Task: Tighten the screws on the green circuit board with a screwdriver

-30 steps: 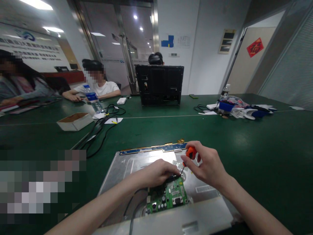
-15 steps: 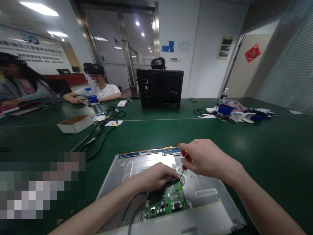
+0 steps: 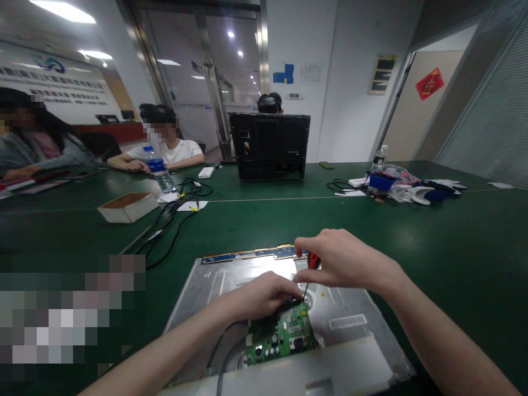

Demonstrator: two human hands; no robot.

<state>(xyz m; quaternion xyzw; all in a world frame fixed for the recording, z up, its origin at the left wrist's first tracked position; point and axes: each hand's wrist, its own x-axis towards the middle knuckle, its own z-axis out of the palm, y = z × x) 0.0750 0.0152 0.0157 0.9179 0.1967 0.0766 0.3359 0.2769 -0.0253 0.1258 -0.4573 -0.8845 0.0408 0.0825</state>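
Observation:
A bare metal display panel (image 3: 350, 344) lies flat before me, with a green circuit board (image 3: 284, 335) on it. My left hand (image 3: 270, 294) rests at the board's upper edge, fingers curled down onto it; the fingertips' undersides are hidden. A dark part shows just beneath them. My right hand (image 3: 336, 261) holds a screwdriver (image 3: 314, 260) with a red and black handle, nearly upright. Thumb and forefinger are somewhat apart around the handle. The screwdriver's thin shaft reaches down to the board's top corner, beside my left fingertips. A blue strip board (image 3: 239, 256) runs along the panel's far edge.
Black cables (image 3: 169, 225) and an open white box (image 3: 127, 208) lie to the left, near a water bottle (image 3: 159, 170). A black monitor housing (image 3: 270, 147) stands across the green table. Bags and gloves (image 3: 412, 187) pile up at the right. Other people sit opposite and at left.
My right thumb and forefinger have spread apart and shifted slightly left around the screwdriver handle. The shaft stands a little more upright. My left hand has stayed in place.

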